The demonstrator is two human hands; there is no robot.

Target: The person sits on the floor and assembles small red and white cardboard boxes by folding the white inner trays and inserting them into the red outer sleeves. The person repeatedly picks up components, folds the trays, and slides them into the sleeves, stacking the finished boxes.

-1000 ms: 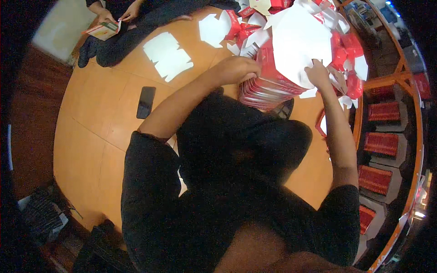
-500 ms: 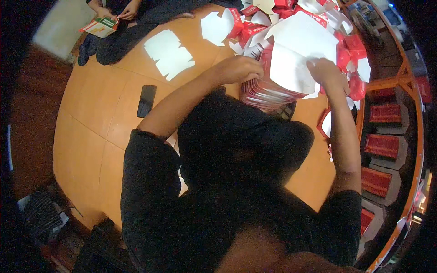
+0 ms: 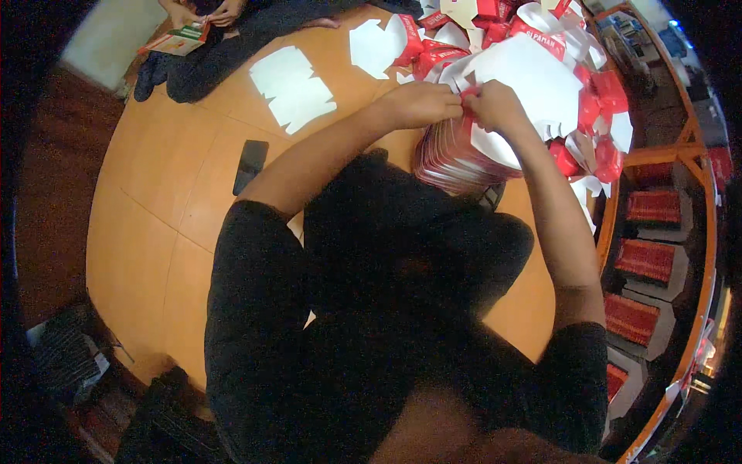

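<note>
Lap: our dark clothing fills the lower middle of the view, and both bare forearms rise from it toward the far side of the bench (image 3: 147,232), a round one of orange-brown wood.
Stack: a pile of flat red-and-white cartons (image 3: 452,158) stands on the bench edge just past our lap, right under our hands.
Left hand: our left hand (image 3: 421,104) closes its grip in a pinch on the near edge of the white carton blank (image 3: 541,85), at a small red flap.
Right hand: our right hand (image 3: 495,104) sits just beside the left one, nearly touching it, and its grip is pinched shut on the same edge of the blank.
Blank: it lies tilted over the stack, white side up, between our hands and the heap beyond.
Phone: a dark phone (image 3: 250,165) lies flat on the bench to our left, well apart from the hands.
White sheets: two flat white cut-outs (image 3: 290,85) lie farther left.
Heap: folded red-and-white boxes (image 3: 595,116) crowd the far right of the bench.
Other person: hands at the far edge hold a small green-and-red carton (image 3: 178,39).
</note>
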